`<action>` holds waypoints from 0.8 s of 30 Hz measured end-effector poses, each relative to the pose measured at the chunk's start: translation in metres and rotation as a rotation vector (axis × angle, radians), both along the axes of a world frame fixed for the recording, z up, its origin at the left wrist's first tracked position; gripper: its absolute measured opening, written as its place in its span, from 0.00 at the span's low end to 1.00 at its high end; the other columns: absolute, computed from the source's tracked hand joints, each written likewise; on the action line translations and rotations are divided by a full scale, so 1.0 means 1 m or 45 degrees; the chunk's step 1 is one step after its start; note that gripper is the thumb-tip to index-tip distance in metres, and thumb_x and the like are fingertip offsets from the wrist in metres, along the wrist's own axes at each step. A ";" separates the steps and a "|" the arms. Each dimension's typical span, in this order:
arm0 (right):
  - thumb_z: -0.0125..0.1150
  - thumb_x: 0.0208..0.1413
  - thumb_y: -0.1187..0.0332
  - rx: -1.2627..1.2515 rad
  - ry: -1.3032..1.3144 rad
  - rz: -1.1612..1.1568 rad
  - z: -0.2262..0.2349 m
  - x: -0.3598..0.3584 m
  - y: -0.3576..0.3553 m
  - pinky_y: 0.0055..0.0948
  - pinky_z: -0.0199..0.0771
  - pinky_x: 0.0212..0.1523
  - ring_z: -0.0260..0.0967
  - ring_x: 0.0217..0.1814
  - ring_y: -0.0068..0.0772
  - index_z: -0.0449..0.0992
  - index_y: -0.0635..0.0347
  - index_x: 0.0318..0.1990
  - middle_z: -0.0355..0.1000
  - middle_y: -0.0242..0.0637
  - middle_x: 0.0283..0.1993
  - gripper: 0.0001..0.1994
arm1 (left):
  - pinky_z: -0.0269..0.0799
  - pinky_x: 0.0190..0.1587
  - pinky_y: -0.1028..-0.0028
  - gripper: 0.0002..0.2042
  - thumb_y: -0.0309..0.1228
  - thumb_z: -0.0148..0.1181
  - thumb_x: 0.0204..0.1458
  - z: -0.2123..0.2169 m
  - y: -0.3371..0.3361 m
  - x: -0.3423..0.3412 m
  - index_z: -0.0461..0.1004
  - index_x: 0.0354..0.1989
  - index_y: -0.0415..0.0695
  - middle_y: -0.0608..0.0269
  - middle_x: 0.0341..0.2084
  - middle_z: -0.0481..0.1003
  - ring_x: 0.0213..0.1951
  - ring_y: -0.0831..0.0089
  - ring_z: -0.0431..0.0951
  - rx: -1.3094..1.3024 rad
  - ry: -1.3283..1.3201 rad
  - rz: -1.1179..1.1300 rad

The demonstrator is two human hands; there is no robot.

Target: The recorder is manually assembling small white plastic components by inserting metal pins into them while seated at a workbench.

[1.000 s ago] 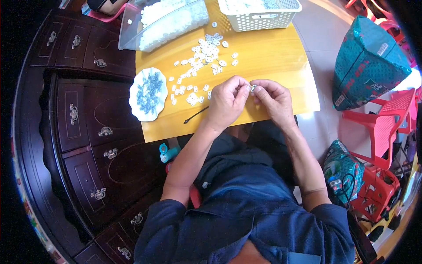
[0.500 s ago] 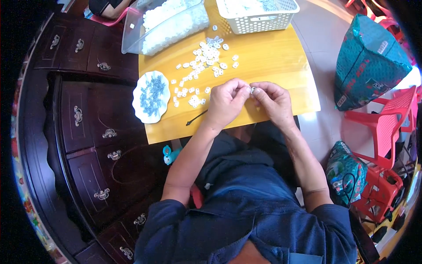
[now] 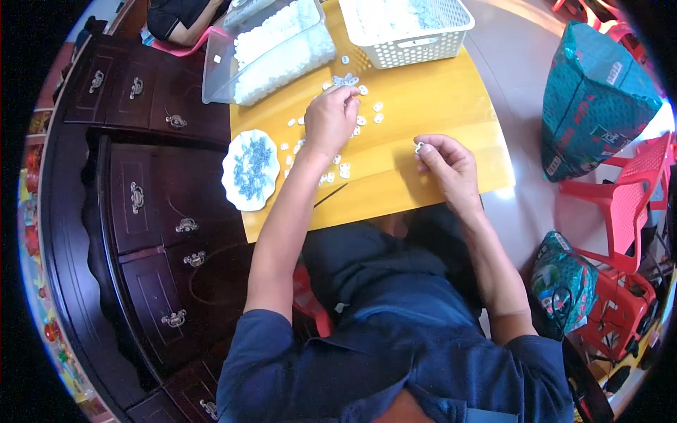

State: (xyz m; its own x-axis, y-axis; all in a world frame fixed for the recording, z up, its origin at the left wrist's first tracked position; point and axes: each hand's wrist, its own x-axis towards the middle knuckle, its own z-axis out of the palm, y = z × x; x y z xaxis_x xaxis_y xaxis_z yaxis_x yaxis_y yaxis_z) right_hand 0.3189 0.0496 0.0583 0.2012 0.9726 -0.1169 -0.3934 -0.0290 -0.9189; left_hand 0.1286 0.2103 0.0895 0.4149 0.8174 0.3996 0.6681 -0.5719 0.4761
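My left hand (image 3: 331, 118) reaches forward over the yellow wooden table (image 3: 437, 106), its fingers down among several small white plastic pieces (image 3: 356, 106) scattered there. Whether it has pinched one I cannot tell. My right hand (image 3: 446, 161) rests nearer the table's front edge, thumb and finger pinched on one small white piece (image 3: 419, 147). A white plate (image 3: 251, 169) heaped with small blue-grey parts lies at the table's left edge. A thin dark stick (image 3: 330, 195) lies near the front edge by my left forearm.
A clear plastic tub (image 3: 271, 44) of white pieces and a white perforated basket (image 3: 409, 28) stand at the table's far side. A dark wooden cabinet (image 3: 141, 183) with drawers is on the left. A teal bag (image 3: 596, 99) and red plastic chairs (image 3: 627, 204) are on the right.
My hands were together near the front edge a second ago. The left hand has now reached forward into the scattered white pieces, while the right stays back holding a piece.
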 end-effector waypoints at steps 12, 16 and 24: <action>0.60 0.64 0.70 0.037 0.018 -0.032 0.001 0.009 0.008 0.17 0.73 0.37 0.71 0.34 0.16 0.78 0.67 0.49 0.77 0.30 0.35 0.11 | 0.76 0.40 0.61 0.05 0.31 0.62 0.53 -0.007 0.040 0.010 0.81 0.37 0.49 0.60 0.32 0.78 0.37 0.57 0.79 0.187 0.554 -0.172; 0.59 0.64 0.72 -0.004 0.052 -0.018 0.000 0.010 0.007 0.18 0.72 0.37 0.71 0.34 0.18 0.78 0.66 0.48 0.76 0.31 0.36 0.09 | 0.75 0.39 0.56 0.06 0.34 0.56 0.57 0.001 0.027 0.016 0.78 0.34 0.48 0.58 0.32 0.77 0.37 0.53 0.79 0.133 0.304 -0.198; 0.59 0.64 0.73 -0.052 0.075 -0.080 0.004 0.009 0.003 0.18 0.71 0.36 0.69 0.32 0.19 0.77 0.68 0.47 0.75 0.31 0.34 0.09 | 0.75 0.37 0.76 0.09 0.24 0.59 0.59 0.037 -0.068 0.011 0.79 0.46 0.37 0.59 0.33 0.82 0.34 0.78 0.80 -0.360 -0.413 -0.121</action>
State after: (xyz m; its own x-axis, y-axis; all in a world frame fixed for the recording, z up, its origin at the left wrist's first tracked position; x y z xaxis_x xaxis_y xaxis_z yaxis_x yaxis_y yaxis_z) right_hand 0.3284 0.0530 0.0627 0.2537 0.9523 -0.1698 -0.4489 -0.0396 -0.8927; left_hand 0.1394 0.1423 0.1265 0.3835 0.8776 0.2878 0.4093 -0.4408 0.7988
